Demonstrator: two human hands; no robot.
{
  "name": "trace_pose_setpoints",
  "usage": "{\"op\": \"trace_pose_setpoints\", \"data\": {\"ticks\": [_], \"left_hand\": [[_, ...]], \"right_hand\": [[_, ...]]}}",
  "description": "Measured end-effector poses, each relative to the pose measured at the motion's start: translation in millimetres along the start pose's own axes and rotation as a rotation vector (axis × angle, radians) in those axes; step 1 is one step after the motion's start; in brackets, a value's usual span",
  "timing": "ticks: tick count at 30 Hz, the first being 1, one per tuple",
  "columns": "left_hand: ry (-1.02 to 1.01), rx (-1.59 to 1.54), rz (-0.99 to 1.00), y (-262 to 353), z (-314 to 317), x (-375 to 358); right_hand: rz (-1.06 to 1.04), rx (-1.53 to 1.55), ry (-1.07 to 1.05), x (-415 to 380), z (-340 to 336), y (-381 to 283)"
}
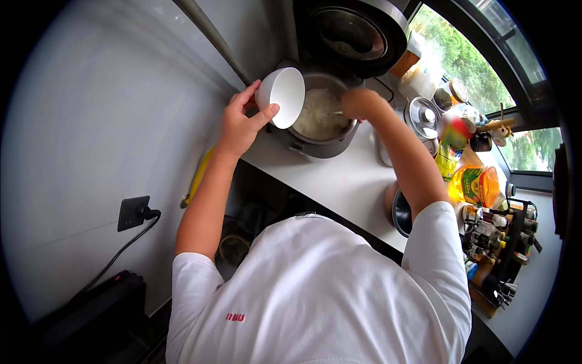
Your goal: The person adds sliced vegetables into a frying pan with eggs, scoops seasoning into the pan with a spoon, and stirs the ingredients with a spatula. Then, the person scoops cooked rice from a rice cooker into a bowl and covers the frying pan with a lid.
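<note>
My left hand (240,124) holds a white bowl (284,95), tilted, by its rim at the left edge of an open rice cooker (327,143). The cooker's pot holds white rice (320,112). My right hand (360,103) is over the pot, fingers closed around the handle of a utensil that reaches into the rice; the utensil's end is mostly hidden. The cooker's lid (351,33) stands open behind the pot.
The cooker sits on a white counter (339,182). To the right stand a metal-lidded pot (422,116), an oil bottle (479,185), jars and a rack of seasoning bottles (494,242). A wall socket with a plug (134,212) is on the left wall. A window is at the top right.
</note>
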State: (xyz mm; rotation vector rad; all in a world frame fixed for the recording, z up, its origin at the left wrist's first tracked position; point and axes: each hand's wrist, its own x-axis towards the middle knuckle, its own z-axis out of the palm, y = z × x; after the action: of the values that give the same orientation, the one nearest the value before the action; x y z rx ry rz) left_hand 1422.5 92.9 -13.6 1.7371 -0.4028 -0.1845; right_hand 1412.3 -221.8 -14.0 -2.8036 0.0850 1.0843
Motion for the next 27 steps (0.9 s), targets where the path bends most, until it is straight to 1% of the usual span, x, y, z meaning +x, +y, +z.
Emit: {"op": "trace_pose_setpoints", "data": {"ticks": [1,3,4,5,8,9,12,13,15,16,17,20,21,24,25,27], "left_hand": [[0.002,-0.014,-0.002,-1,0,-1],[0.005,-0.049,-0.004,-2,2,0],[0.004,-0.040,-0.009,-1,3,-1],[0.004,-0.030,-0.012,1,4,-1],[0.004,0.002,-0.007,1,6,0],[0.001,0.012,-0.011,0,6,-1],[-0.035,-0.034,-0.035,0,5,-2],[-0.033,-0.027,-0.042,-1,6,-3],[-0.030,-0.013,-0.045,-1,6,-1],[-0.031,-0.007,-0.036,-1,6,1],[-0.033,-0.001,-0.031,-1,6,1],[-0.012,-0.044,-0.019,-4,7,1],[0.000,-0.070,-0.014,-5,8,0],[0.013,-0.108,-0.047,-6,9,1],[0.009,-0.124,-0.050,-5,10,2],[0.001,-0.151,-0.066,-4,11,0]], "right_hand": [[-0.021,-0.009,-0.053,-6,-11,1],[-0.012,-0.051,-0.056,-12,-11,-3],[-0.005,-0.075,-0.051,-13,-12,-4],[-0.026,-0.087,-0.036,-1,0,-4],[-0.035,-0.044,0.014,10,14,-1],[-0.063,-0.037,0.012,0,3,0],[-0.080,-0.319,-0.079,-18,-28,-11],[-0.062,-0.331,0.004,-32,-27,-23],[-0.067,-0.382,0.008,3,5,-19],[-0.070,-0.410,0.013,10,9,-22],[-0.082,-0.391,0.051,12,11,-18],[-0.062,-0.354,0.003,-37,-38,-32],[-0.077,-0.367,-0.021,-27,-39,-27],[-0.209,-0.318,-0.007,14,2,-21],[-0.177,-0.272,0.019,13,13,-25],[-0.217,-0.257,0.101,2,12,-15]]}}
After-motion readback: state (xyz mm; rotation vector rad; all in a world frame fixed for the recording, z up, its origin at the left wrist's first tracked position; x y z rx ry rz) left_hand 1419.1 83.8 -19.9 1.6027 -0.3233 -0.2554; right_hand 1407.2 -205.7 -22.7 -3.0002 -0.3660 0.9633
